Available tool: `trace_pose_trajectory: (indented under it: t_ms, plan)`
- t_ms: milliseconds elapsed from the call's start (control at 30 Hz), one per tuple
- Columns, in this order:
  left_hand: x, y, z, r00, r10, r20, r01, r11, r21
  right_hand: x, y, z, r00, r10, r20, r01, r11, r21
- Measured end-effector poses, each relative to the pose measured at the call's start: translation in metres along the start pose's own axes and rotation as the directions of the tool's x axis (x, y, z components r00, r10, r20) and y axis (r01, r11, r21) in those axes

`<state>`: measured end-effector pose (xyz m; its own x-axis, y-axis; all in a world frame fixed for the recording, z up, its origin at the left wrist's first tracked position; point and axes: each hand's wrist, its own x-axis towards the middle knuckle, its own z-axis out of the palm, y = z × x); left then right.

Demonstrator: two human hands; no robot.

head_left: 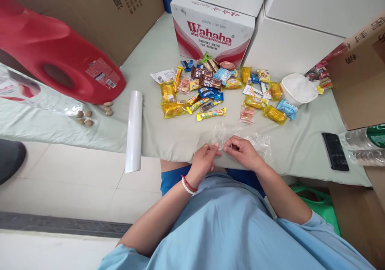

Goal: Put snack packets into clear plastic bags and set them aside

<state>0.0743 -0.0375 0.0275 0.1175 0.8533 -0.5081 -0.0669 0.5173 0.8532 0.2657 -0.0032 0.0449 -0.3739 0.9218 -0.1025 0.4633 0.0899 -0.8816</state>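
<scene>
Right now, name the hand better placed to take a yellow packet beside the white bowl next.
Likely the right hand: it's nearer the yellow packets and white bowl; the left hand is farther away.

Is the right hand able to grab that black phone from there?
Probably yes. Past the crinkled clear plastic by the right hand, only pale green cloth seems to lie on the way to the black phone, though it looks like a sideways stretch.

Left hand (pixel 205 158) and right hand (pixel 242 152) at clear plastic film (pixel 262 144); beyond, wrapped snacks (pixel 209 79) on the worktop (pixel 171 136) before a Wahaha carton (pixel 212 31).
</scene>
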Motion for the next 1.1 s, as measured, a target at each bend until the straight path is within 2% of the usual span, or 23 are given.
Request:
trace_pose_trajectory:
  t_ms: [67,133,300,367,433,567,667,767,867,933,967,1033,1100]
  plan:
    - [0.004,-0.001,0.002,0.999,-0.034,0.022,0.037,0.994,-0.107,-0.002,-0.001,0.006,1.0,0.002,0.012,-0.002,1.0,0.01]
    - [0.007,-0.005,0.003,1.0,-0.006,0.027,0.01,0.987,-0.158,-0.004,-0.001,0.009,0.999,0.033,0.021,-0.033,0.999,0.043]
    - [0.006,-0.012,0.006,0.983,0.177,0.058,-0.176,0.984,-0.01,-0.006,0.002,0.015,0.982,0.178,0.06,-0.187,0.962,0.2]
    - [0.004,-0.012,0.005,0.981,0.184,0.056,-0.185,0.983,-0.002,-0.007,0.002,0.014,0.984,0.176,0.028,-0.178,0.95,0.257]
    - [0.003,-0.009,0.0,0.989,0.143,0.026,-0.139,0.983,-0.117,-0.007,-0.002,0.008,0.982,0.19,-0.002,-0.178,0.923,0.341]
    - [0.01,0.002,-0.017,1.0,0.018,-0.02,-0.025,0.921,-0.388,-0.009,-0.018,-0.015,0.96,0.279,-0.007,-0.225,0.786,0.576]
    - [0.021,0.01,-0.029,0.996,-0.034,-0.078,-0.006,0.887,-0.462,-0.011,-0.032,-0.03,0.942,0.334,0.045,-0.265,0.65,0.713]
    - [0.035,0.015,-0.038,0.982,-0.058,-0.178,-0.03,0.888,-0.458,-0.013,-0.04,-0.039,0.915,0.368,0.166,-0.356,0.543,0.76]
    - [0.05,0.019,-0.049,0.946,0.016,-0.323,-0.111,0.954,-0.277,-0.012,-0.036,-0.05,0.897,0.387,0.214,-0.405,0.523,0.75]
    - [0.062,0.023,-0.059,0.903,0.181,-0.391,-0.195,0.981,0.003,-0.007,-0.027,-0.059,0.899,0.398,0.183,-0.393,0.548,0.738]
    - [0.067,0.025,-0.064,0.871,0.285,-0.401,-0.233,0.957,0.176,-0.003,-0.021,-0.065,0.9,0.405,0.164,-0.388,0.568,0.726]
    - [0.078,0.032,-0.072,0.791,0.476,-0.386,-0.269,0.836,0.479,0.007,-0.008,-0.075,0.896,0.425,0.126,-0.386,0.609,0.693]
    - [0.084,0.039,-0.073,0.697,0.61,-0.376,-0.269,0.709,0.652,0.016,0.004,-0.082,0.888,0.45,0.092,-0.392,0.639,0.662]
